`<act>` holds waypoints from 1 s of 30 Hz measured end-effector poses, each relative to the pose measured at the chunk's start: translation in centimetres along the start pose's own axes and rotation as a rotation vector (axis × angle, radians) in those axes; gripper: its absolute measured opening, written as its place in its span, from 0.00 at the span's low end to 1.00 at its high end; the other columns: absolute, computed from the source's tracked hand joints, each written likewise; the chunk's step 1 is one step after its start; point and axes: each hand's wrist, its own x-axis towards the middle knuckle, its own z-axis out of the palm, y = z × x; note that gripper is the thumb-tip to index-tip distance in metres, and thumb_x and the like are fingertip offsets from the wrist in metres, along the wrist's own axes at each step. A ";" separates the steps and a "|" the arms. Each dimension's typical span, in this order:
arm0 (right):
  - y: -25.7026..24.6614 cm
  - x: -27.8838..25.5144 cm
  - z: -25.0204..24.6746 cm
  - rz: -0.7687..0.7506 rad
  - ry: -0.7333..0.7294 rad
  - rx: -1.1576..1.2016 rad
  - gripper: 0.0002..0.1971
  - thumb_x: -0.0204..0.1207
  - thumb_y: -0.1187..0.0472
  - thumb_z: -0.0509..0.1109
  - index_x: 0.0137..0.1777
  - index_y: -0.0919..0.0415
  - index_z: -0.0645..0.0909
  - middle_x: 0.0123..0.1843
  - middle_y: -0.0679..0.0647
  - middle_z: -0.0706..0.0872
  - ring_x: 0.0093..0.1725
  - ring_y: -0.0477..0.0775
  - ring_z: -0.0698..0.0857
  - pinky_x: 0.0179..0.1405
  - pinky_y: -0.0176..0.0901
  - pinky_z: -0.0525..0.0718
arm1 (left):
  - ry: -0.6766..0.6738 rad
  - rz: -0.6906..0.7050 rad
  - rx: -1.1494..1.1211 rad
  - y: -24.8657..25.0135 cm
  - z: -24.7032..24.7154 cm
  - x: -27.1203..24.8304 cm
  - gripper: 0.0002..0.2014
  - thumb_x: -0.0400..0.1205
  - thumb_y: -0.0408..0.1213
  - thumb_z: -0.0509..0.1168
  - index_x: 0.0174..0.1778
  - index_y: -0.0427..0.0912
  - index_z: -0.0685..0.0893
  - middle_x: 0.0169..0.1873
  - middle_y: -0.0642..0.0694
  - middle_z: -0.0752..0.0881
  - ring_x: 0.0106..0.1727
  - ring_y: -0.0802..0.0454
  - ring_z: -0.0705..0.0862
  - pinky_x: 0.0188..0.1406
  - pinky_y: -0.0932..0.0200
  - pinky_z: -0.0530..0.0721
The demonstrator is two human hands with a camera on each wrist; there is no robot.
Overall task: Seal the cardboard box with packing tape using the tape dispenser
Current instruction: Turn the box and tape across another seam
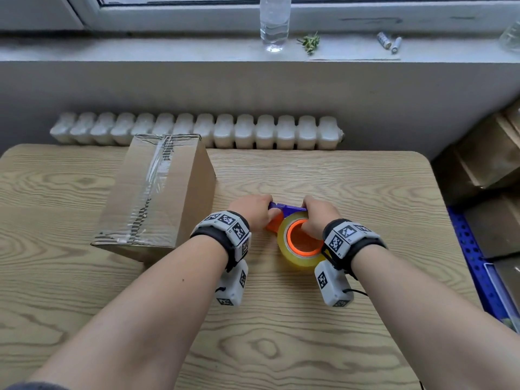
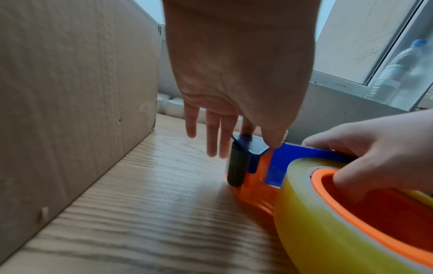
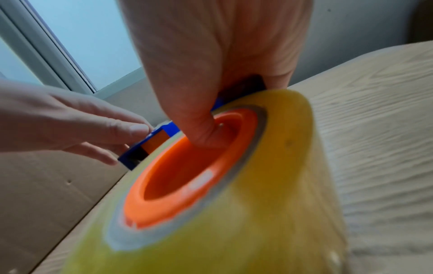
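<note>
A brown cardboard box (image 1: 157,192) lies on the wooden table (image 1: 351,178), left of centre, with clear tape along its top seam. To its right lies the tape dispenser (image 1: 284,213), orange and blue, holding a yellowish tape roll (image 1: 299,258). My right hand (image 1: 320,218) grips the dispenser, thumb inside the orange hub (image 3: 187,181), fingers over the blue frame (image 2: 300,153). My left hand (image 1: 254,211) reaches down with straight fingers (image 2: 212,137); its thumb and index finger touch the blue front end by the black roller (image 2: 236,166).
A white radiator (image 1: 197,130) runs behind the table. On the windowsill stand a clear water bottle (image 1: 274,21), a green sprig and two batteries. Brown cartons (image 1: 489,156) and a blue crate (image 1: 472,257) sit right of the table.
</note>
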 end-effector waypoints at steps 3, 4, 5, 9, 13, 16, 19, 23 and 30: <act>-0.3 -0.8 -0.9 -0.001 0.008 0.006 0.17 0.73 0.65 0.67 0.61 0.59 0.70 0.54 0.60 0.85 0.52 0.62 0.84 0.48 0.51 0.83 | 0.034 -0.001 -0.047 -0.2 -0.9 -0.4 0.21 0.86 0.53 0.52 0.62 0.41 0.78 0.58 0.40 0.85 0.59 0.40 0.82 0.56 0.47 0.80; -0.5 -1.2 -1.3 -0.001 0.023 0.018 0.18 0.73 0.66 0.66 0.62 0.58 0.70 0.55 0.60 0.85 0.53 0.62 0.84 0.48 0.50 0.82 | 0.053 -0.003 -0.073 -0.2 -1.4 -0.6 0.21 0.86 0.53 0.51 0.62 0.40 0.78 0.58 0.40 0.85 0.59 0.40 0.82 0.55 0.48 0.80; -0.6 -1.6 -1.6 0.000 0.034 0.033 0.20 0.72 0.67 0.66 0.64 0.58 0.71 0.56 0.59 0.85 0.54 0.61 0.84 0.49 0.49 0.82 | 0.066 -0.005 -0.097 -0.2 -1.8 -0.9 0.21 0.87 0.52 0.50 0.62 0.39 0.78 0.57 0.39 0.85 0.58 0.40 0.82 0.54 0.49 0.78; -1.5 -3.8 -3.4 0.015 0.102 0.034 0.19 0.69 0.68 0.70 0.61 0.59 0.80 0.52 0.56 0.85 0.51 0.57 0.84 0.49 0.45 0.83 | 0.090 0.038 -0.070 -0.1 -4.1 -3.0 0.20 0.89 0.44 0.46 0.62 0.36 0.79 0.59 0.38 0.84 0.60 0.39 0.81 0.56 0.47 0.77; -2.8 -5.9 -4.7 0.021 0.146 0.042 0.19 0.70 0.69 0.68 0.61 0.58 0.76 0.54 0.56 0.83 0.48 0.55 0.79 0.49 0.45 0.80 | 0.136 0.055 -0.117 -0.6 -5.8 -4.9 0.21 0.90 0.41 0.45 0.61 0.34 0.81 0.59 0.35 0.84 0.62 0.38 0.80 0.58 0.48 0.76; -4.3 -7.8 -5.4 -0.010 0.200 0.052 0.22 0.69 0.70 0.67 0.64 0.58 0.72 0.56 0.58 0.84 0.49 0.57 0.78 0.51 0.46 0.79 | 0.147 0.027 -0.262 -1.9 -6.8 -6.4 0.23 0.90 0.42 0.46 0.57 0.30 0.82 0.56 0.33 0.86 0.60 0.37 0.83 0.58 0.49 0.78; -5.9 -9.5 -5.8 -0.046 0.255 0.047 0.23 0.68 0.70 0.67 0.64 0.57 0.73 0.57 0.58 0.84 0.53 0.60 0.81 0.49 0.44 0.76 | 0.089 -0.025 -0.514 -3.3 -7.3 -7.6 0.24 0.89 0.45 0.48 0.58 0.30 0.83 0.51 0.35 0.90 0.47 0.42 0.88 0.49 0.56 0.80; -7.9 -11.5 -5.8 -0.079 0.306 0.061 0.23 0.68 0.72 0.67 0.62 0.57 0.73 0.55 0.57 0.83 0.47 0.56 0.76 0.46 0.43 0.74 | 0.052 -0.112 -0.779 -4.8 -8.4 -9.8 0.21 0.88 0.48 0.52 0.55 0.32 0.80 0.36 0.40 0.87 0.34 0.47 0.86 0.34 0.61 0.78; -10.9 -14.9 -5.5 -0.114 0.362 0.067 0.23 0.68 0.73 0.66 0.63 0.58 0.71 0.54 0.57 0.82 0.46 0.55 0.76 0.44 0.43 0.73 | 0.080 -0.136 -0.979 -6.8 -9.5 -13.8 0.14 0.85 0.35 0.59 0.32 0.38 0.77 0.27 0.44 0.84 0.27 0.53 0.82 0.31 0.62 0.79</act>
